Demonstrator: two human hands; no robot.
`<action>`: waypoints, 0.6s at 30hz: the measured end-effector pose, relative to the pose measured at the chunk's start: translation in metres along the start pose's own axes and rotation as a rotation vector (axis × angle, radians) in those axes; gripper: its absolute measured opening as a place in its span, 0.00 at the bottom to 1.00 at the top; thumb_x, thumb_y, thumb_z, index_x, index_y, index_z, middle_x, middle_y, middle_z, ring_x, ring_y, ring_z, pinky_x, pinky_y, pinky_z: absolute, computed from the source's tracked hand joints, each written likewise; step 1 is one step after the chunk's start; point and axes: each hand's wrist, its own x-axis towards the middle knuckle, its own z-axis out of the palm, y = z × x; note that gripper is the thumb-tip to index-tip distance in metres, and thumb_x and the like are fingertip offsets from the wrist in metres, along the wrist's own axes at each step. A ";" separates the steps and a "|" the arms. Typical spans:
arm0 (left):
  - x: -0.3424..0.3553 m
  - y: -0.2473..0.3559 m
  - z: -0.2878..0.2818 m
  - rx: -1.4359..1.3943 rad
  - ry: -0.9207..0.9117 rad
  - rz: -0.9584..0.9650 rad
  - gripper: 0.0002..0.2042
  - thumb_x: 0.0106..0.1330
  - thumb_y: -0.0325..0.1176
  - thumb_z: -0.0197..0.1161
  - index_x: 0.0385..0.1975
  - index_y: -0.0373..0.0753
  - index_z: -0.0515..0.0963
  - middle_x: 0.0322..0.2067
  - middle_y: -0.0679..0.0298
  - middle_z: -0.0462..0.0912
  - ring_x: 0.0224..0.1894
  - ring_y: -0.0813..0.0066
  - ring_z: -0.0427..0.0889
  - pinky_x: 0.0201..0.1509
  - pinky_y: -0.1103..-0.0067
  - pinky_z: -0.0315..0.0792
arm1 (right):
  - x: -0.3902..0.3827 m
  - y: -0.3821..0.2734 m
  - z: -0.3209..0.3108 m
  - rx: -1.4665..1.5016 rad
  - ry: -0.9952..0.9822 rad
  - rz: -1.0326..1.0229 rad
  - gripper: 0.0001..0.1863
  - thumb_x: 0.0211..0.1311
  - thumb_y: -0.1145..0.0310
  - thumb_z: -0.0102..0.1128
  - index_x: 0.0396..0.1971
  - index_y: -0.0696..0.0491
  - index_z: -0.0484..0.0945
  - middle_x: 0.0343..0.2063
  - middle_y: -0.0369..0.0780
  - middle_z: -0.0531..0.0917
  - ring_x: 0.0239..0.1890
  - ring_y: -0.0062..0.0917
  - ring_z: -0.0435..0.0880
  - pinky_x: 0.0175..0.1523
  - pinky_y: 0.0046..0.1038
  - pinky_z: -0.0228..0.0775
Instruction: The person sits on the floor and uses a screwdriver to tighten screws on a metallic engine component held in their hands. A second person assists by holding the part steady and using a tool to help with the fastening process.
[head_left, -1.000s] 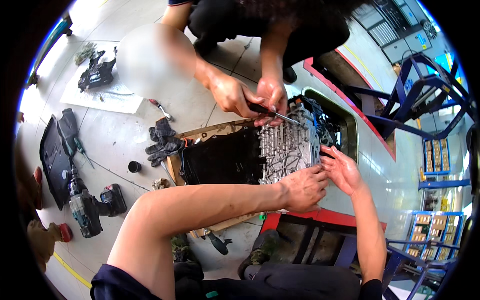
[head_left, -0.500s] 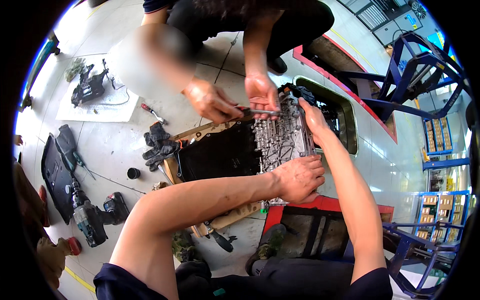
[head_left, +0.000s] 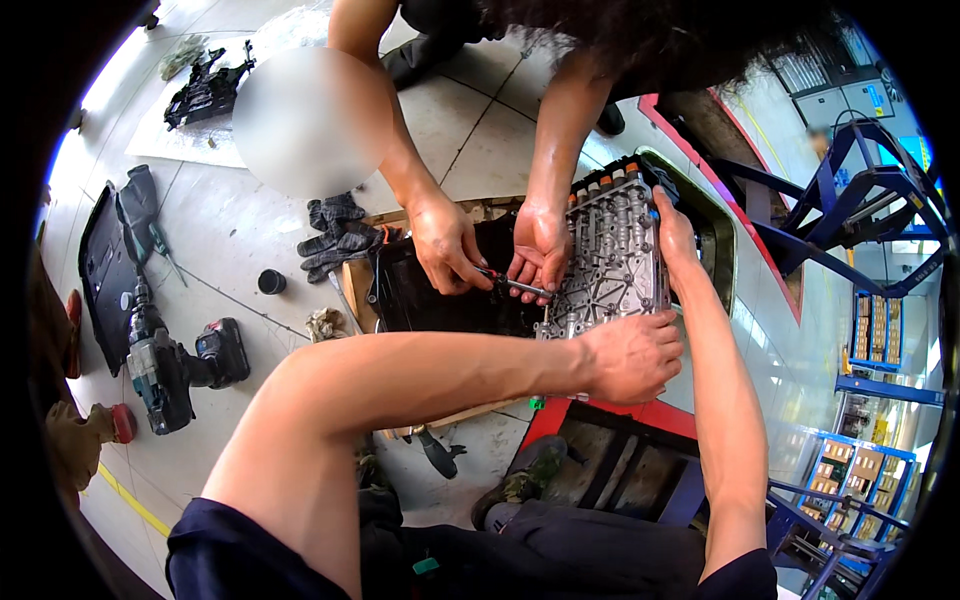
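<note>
A grey metal valve body (head_left: pixel 610 265), with a ribbed, channelled face and orange-topped solenoids along its far end, is held tilted between my hands. My left hand (head_left: pixel 632 357) has its fingers curled over the near edge. My right hand (head_left: pixel 677 238) grips the right edge farther up, its fingertips partly hidden behind. Opposite me, a co-worker's hand (head_left: pixel 447 245) holds a slim tool (head_left: pixel 520 286) with a red-and-black handle and metal shaft, its tip by the left edge of the valve body. The co-worker's other hand (head_left: pixel 543 245) is palm up beside it.
A black pan (head_left: pixel 405 300) lies left of the valve body. Dark gloves (head_left: pixel 332 235), a black cup (head_left: pixel 271 281) and a cordless power tool (head_left: pixel 160 370) are on the floor. A red-edged frame (head_left: pixel 660 425) is near my legs; blue metal stands (head_left: pixel 850 210) are at right.
The valve body has been tilted so more of its channelled face shows, with my hands still on it. The co-worker's tool has moved from its far part down to its left edge.
</note>
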 end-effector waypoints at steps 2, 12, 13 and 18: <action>-0.005 0.025 -0.001 0.136 0.001 0.031 0.10 0.62 0.36 0.59 0.34 0.37 0.82 0.39 0.57 0.82 0.55 0.55 0.80 0.78 0.54 0.62 | 0.008 0.008 -0.009 0.027 -0.009 -0.013 0.39 0.74 0.37 0.55 0.50 0.65 0.83 0.44 0.43 0.88 0.44 0.28 0.83 0.56 0.31 0.71; -0.021 0.041 -0.012 0.430 -0.323 0.200 0.17 0.65 0.40 0.59 0.44 0.41 0.90 0.55 0.57 0.86 0.72 0.48 0.66 0.83 0.44 0.49 | -0.006 -0.005 -0.003 0.009 0.029 0.039 0.40 0.72 0.36 0.56 0.52 0.65 0.83 0.46 0.43 0.87 0.45 0.28 0.83 0.57 0.32 0.71; -0.022 0.040 -0.011 0.438 -0.298 0.205 0.17 0.64 0.40 0.59 0.44 0.41 0.90 0.55 0.58 0.86 0.72 0.48 0.66 0.83 0.44 0.49 | -0.007 -0.005 -0.003 0.014 0.031 0.040 0.39 0.72 0.36 0.56 0.52 0.64 0.83 0.46 0.43 0.87 0.45 0.28 0.83 0.57 0.32 0.71; -0.023 0.040 -0.007 0.435 -0.303 0.206 0.17 0.64 0.41 0.59 0.43 0.41 0.90 0.53 0.59 0.86 0.72 0.48 0.67 0.83 0.43 0.48 | -0.004 -0.004 -0.004 0.027 0.017 0.053 0.38 0.73 0.37 0.57 0.52 0.64 0.84 0.45 0.43 0.88 0.44 0.28 0.83 0.57 0.31 0.71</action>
